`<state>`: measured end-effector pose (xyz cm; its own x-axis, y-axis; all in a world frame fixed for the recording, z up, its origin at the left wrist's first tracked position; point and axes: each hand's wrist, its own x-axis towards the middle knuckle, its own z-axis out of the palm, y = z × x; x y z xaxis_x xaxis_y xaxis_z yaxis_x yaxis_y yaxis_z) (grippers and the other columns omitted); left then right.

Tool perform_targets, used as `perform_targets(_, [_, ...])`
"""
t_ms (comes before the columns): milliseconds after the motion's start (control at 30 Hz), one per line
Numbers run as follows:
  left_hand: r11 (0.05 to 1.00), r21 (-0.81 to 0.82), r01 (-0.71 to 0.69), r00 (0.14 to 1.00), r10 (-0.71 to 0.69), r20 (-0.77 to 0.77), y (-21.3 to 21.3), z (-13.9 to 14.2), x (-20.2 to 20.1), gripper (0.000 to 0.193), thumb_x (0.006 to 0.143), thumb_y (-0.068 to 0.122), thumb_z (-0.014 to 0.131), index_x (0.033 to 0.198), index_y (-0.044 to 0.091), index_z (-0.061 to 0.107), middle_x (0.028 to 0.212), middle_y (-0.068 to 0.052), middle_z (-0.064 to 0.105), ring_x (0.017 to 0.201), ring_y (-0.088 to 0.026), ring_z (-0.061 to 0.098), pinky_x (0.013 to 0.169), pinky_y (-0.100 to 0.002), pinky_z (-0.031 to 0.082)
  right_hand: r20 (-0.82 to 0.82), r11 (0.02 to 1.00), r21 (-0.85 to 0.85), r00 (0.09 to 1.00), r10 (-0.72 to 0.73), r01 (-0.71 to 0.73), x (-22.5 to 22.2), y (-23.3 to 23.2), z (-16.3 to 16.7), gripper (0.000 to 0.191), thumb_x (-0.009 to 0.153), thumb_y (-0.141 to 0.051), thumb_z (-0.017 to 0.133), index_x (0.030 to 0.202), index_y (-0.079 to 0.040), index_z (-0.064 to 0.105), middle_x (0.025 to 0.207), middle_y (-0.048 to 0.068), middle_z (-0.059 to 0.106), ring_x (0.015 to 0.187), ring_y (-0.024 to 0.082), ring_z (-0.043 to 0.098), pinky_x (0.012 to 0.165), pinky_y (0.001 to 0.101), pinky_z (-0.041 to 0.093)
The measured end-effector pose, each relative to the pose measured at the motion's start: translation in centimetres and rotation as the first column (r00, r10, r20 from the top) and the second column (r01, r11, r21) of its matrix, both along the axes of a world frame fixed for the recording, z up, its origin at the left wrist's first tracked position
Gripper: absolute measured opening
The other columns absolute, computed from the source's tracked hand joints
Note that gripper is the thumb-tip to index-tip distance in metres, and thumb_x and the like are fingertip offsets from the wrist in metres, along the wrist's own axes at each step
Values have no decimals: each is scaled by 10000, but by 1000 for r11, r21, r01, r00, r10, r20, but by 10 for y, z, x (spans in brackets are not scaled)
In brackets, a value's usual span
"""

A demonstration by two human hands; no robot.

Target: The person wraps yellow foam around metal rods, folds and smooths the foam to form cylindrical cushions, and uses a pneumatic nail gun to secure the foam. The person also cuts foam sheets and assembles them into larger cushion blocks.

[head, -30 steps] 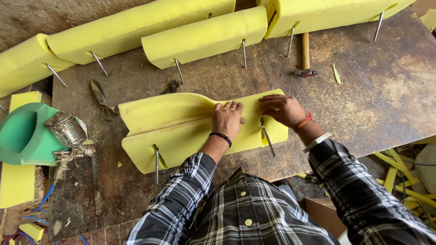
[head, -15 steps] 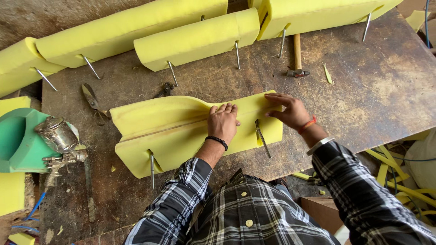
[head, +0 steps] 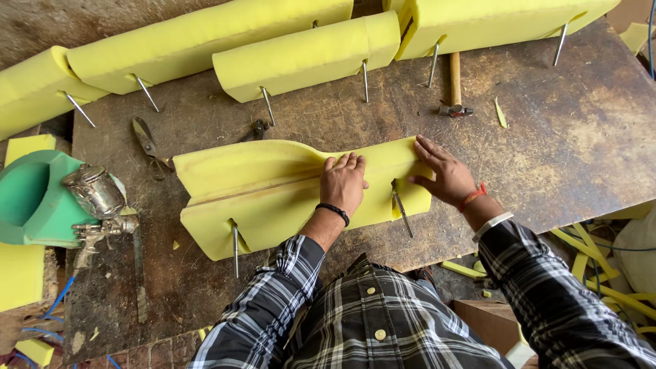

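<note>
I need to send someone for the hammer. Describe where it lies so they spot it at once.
Start from the dark, worn workbench and go to its far side, where a row of yellow foam cushions lies. The hammer lies just below the gap near the right-hand cushion. Its pale wooden handle and metal head set it apart from the thin steel rods beside it.
</note>
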<state>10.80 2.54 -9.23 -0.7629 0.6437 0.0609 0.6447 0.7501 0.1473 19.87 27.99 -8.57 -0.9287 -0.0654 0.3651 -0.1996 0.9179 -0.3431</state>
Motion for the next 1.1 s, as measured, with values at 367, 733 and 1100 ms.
perform_targets(367, [969,-208,132,974,-87,211,-31,83,-8,213,993,243,635,1170,172,730,1137,-55,773,1184,-204,670,1327,-586,101,417,971,238,906,-68,-37,-37,-135,49,1257,581,-654,898,1563,-129,315,1553,115,410,1464,290,333,1231,522,202])
perform_targets(733, [55,601,-798,551,471,689,-342,54,-15,879,988,726,380,1596,93,346,1642,-195,342,1503,-324,351,1193,-570,253,500,955,252,866,12,-158,-57,-155,75,1188,434,-578,993,1409,-123,490,1341,102,582,1275,279,529,1170,419,359])
perform_targets(1100, [181,538,-823,523,-127,843,-268,18,15,642,1004,448,470,1518,64,442,1511,-202,568,1374,-319,576,1159,-503,444,415,970,227,910,-19,-83,-76,-17,65,1023,414,-436,990,1338,-183,630,1249,76,677,1227,319,611,1095,424,469])
